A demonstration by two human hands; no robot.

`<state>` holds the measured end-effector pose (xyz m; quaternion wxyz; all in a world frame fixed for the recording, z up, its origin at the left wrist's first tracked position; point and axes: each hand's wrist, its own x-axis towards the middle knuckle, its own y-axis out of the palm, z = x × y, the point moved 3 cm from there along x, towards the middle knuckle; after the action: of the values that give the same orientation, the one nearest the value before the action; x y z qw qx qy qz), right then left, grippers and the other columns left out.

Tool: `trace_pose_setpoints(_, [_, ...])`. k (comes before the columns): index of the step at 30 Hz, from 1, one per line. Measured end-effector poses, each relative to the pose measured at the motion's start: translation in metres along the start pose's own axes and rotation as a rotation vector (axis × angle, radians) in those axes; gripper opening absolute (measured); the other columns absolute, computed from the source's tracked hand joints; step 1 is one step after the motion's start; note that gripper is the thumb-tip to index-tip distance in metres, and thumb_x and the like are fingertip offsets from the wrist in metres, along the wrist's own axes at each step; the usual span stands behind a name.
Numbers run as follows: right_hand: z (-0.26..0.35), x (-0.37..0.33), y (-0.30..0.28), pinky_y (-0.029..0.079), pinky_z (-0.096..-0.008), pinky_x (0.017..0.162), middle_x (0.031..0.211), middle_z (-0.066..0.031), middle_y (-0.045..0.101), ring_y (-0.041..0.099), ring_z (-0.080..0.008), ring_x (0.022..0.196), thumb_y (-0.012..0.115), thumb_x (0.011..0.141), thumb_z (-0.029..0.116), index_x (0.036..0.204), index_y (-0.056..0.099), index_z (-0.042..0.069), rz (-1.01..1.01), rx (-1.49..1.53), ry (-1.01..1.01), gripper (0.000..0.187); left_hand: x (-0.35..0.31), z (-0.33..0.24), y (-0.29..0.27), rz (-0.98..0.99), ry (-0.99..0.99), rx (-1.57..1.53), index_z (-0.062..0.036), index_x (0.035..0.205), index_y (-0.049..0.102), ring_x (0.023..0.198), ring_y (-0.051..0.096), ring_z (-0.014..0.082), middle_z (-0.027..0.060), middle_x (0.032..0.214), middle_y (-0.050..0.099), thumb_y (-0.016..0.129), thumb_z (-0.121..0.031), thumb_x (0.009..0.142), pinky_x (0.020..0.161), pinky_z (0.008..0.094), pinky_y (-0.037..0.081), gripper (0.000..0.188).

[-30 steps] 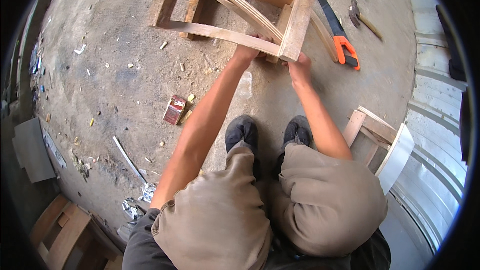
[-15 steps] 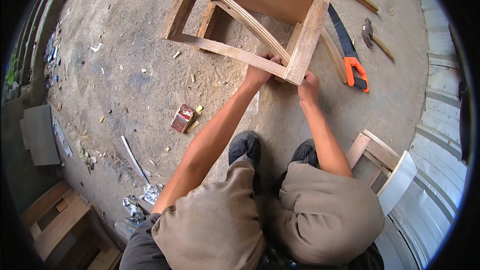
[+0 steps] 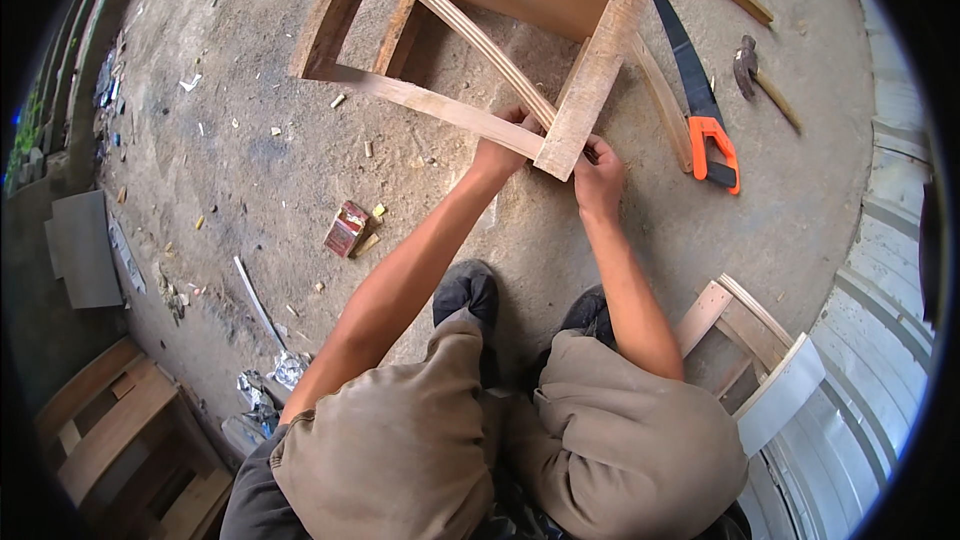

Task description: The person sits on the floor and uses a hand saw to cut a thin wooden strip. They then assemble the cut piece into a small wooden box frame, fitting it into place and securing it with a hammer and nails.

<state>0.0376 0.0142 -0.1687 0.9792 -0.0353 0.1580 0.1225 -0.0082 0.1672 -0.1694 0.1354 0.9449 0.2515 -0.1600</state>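
An open box-like wooden frame, with plywood panels and slats, stands tilted on the concrete in front of me. A layered plywood strip runs slantwise through it toward the near right corner. My left hand is closed at the near rail beside the strip's lower end; its fingertips are partly hidden by the wood. Around the outer side of the corner post, my right hand has its fingers curled against the frame. What lies between these fingers is hard to see.
Right of the frame lie a handsaw with an orange handle, a curved wooden strip and a claw hammer. A small red box sits left of my arms. Another wooden frame stands by the corrugated metal sheet.
The wooden frame's near right corner has shifted slightly left, farther from the saw. Both hands have moved with it, and the whole view has turned a little.
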Motion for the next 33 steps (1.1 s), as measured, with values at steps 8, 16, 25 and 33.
trace_pose_setpoints(8, [0.002, -0.005, -0.008, 0.052, -0.0253, 0.069, 0.095, -0.0099, 0.067, 0.063, -0.0121, 0.079, 0.061, 0.098, 0.025, 0.126, 0.056, -0.009, 0.079, 0.315, -0.025, 0.044, 0.009, 0.006, -0.006, 0.098, -0.073, -0.146, 0.0042, 0.116, 0.06, 0.088, 0.067, 0.0167, 0.0104, 0.102, 0.069, 0.062, -0.02, 0.095, 0.077, 0.0307, 0.056, 0.033])
trace_pose_setpoints(16, [0.023, -0.009, -0.03, 0.053, -0.0255, 0.069, 0.099, -0.0123, 0.068, 0.064, -0.0132, 0.074, 0.055, 0.101, 0.023, 0.124, 0.06, -0.006, 0.008, 0.272, 0.048, 0.037, -0.004, -0.017, 0.005, 0.013, -0.085, -0.21, -0.009, 0.12, 0.058, 0.091, 0.062, 0.0167, 0.0045, 0.102, 0.063, 0.067, -0.028, 0.093, 0.077, 0.0303, 0.052, 0.034])
trace_pose_setpoints(25, [0.013, 0.005, -0.037, 0.043, -0.0213, 0.062, 0.074, 0.0013, 0.061, 0.053, -0.0054, 0.066, 0.062, 0.098, 0.029, 0.104, 0.071, -0.002, -0.062, 0.097, -0.233, 0.033, 0.018, -0.008, -0.027, 0.161, -0.234, -0.065, -0.0094, 0.11, 0.058, 0.084, 0.066, 0.0206, 0.0064, 0.097, 0.065, 0.073, -0.023, 0.089, 0.068, 0.036, 0.055, 0.029])
trace_pose_setpoints(33, [0.008, -0.001, -0.034, 0.035, -0.0227, 0.051, 0.061, 0.0033, 0.057, 0.044, -0.0014, 0.057, 0.062, 0.098, 0.032, 0.099, 0.071, -0.002, 0.04, 0.014, -0.017, 0.035, 0.023, -0.021, -0.022, 0.14, -0.243, -0.06, -0.0099, 0.118, 0.058, 0.092, 0.067, 0.0272, 0.0094, 0.105, 0.066, 0.075, -0.027, 0.087, 0.075, 0.0444, 0.056, 0.039])
